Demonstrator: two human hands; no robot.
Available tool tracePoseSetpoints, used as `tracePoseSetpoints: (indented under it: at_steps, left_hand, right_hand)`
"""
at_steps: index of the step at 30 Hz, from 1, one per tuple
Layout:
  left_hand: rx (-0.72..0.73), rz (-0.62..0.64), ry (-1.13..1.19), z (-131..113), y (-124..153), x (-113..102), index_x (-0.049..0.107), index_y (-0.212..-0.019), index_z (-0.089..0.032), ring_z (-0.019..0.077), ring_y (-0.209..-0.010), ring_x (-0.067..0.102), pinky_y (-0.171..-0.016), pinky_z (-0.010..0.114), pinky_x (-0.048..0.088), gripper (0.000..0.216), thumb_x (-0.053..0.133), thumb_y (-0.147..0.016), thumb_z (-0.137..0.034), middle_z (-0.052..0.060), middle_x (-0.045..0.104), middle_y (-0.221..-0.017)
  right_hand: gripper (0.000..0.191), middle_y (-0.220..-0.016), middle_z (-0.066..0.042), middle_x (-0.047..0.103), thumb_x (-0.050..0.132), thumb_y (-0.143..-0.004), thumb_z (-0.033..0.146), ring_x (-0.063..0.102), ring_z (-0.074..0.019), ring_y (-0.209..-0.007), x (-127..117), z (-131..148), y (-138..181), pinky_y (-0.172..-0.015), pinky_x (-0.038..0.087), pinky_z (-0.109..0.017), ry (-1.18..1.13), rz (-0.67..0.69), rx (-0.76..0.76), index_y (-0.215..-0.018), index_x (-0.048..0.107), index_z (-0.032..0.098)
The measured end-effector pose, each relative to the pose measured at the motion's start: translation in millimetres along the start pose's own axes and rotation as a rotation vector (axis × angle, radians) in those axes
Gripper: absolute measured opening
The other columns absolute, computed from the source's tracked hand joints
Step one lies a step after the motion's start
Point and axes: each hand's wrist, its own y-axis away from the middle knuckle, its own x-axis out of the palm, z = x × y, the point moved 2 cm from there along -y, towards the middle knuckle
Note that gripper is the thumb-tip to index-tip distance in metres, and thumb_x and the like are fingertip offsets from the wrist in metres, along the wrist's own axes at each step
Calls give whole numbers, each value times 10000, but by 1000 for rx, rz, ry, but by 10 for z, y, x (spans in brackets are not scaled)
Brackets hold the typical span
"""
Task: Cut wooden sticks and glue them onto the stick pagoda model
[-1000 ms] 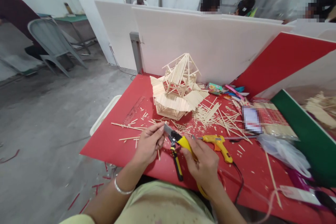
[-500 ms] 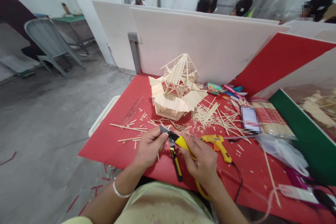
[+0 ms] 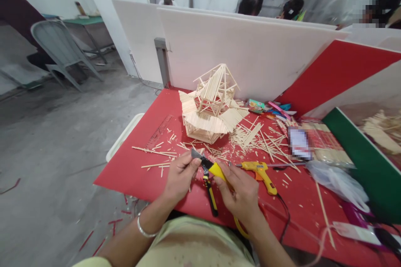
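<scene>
My right hand [image 3: 239, 185] is wrapped round the yellow handle of a utility knife [image 3: 216, 170], its blade pointing up and left. At the blade, the thumb and fingers of my left hand [image 3: 181, 175] are pinched together; what they hold is mostly hidden, though a pale bit of wood shows just past the blade. Below the knife, pliers [image 3: 210, 196] with black and yellow handles lie on the red tabletop [image 3: 131, 175]. Beyond both hands stands a pagoda-like model [image 3: 208, 123] built from thin wooden sticks, its upper roof partly covered.
A yellow glue gun [image 3: 258, 171] with its cord lies right of my hands. Loose wooden sticks [image 3: 250, 137] and shavings spread around the model. A clear ruler [image 3: 159, 131] is at left, a plastic bag [image 3: 338, 183] at right. White panels [image 3: 238, 50] stand behind; people sit beyond.
The view has shifted very slightly. Both hands and the knife keep nearly the same pose, and the model stands where it was.
</scene>
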Motion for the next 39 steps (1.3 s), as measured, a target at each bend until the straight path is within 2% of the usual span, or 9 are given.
tracePoseSetpoints:
  at_steps: [8,18,20,24,28,30,32,35,39]
  left_hand:
    - [7,-73,37,83,12,-6,565,-577,-157,69,-468,299,-441,224,225,329,674,-777,-394,-38,370,-529]
    - [-8,-122,24,60,36,5,574,-524,-157,68,-446,349,-411,211,262,364,701,-744,-418,-28,422,-484]
    - [-36,-127,58,54,30,5,634,-584,-152,60,-435,352,-403,204,268,309,724,-722,-414,-34,440,-488]
    - [-78,-180,191,0,-7,-25,722,-928,-160,40,-431,367,-392,180,282,304,731,-727,-389,-34,534,-568]
    - [-70,-148,364,-100,-118,-12,692,-1011,-168,39,-488,440,-400,162,299,304,697,-769,-352,7,616,-709]
    - [-98,-92,415,-148,-199,37,683,-997,-171,45,-515,468,-413,155,313,291,722,-748,-316,2,608,-709]
    - [-148,-28,460,-200,-287,110,671,-977,-173,48,-528,479,-416,150,311,287,749,-723,-282,-7,593,-698]
    - [-202,69,553,-305,-418,250,650,-932,-164,50,-552,487,-414,147,298,269,768,-704,-248,-3,590,-724]
    - [-219,155,636,-485,-587,471,642,-889,-143,60,-600,514,-429,147,316,259,784,-679,-200,-2,576,-719]
  right_hand:
    - [506,-843,-53,658,651,-818,276,586,-157,-738,-20,46,15,-688,431,-276,218,-72,-53,-1310,542,228]
    - [599,-929,-56,675,714,-771,318,586,-180,-784,-18,57,67,-720,408,-307,365,-109,-96,-1333,516,254]
    - [565,-917,-53,676,700,-784,319,593,-180,-782,-31,45,44,-721,410,-304,365,-113,-66,-1319,529,258]
    - [440,-846,-70,662,590,-871,309,587,-174,-718,-36,75,-45,-647,402,-281,402,-177,124,-1297,545,209]
    - [334,-838,-83,640,505,-906,323,558,-168,-646,239,219,-7,-540,370,-278,425,40,69,-1187,607,174]
    - [309,-869,-87,637,540,-882,312,573,-178,-694,430,228,73,-572,397,-281,400,186,61,-1150,621,180]
    - [317,-957,-99,640,588,-855,331,593,-208,-826,529,160,110,-695,445,-320,349,232,80,-1139,625,196]
    - [239,-1023,-87,649,585,-865,308,593,-214,-947,373,-10,-65,-821,455,-366,199,141,75,-1078,659,227]
    - [204,-866,-46,676,572,-878,312,609,-143,-748,-190,-161,-717,-688,487,-279,-87,-16,102,-1013,693,220]
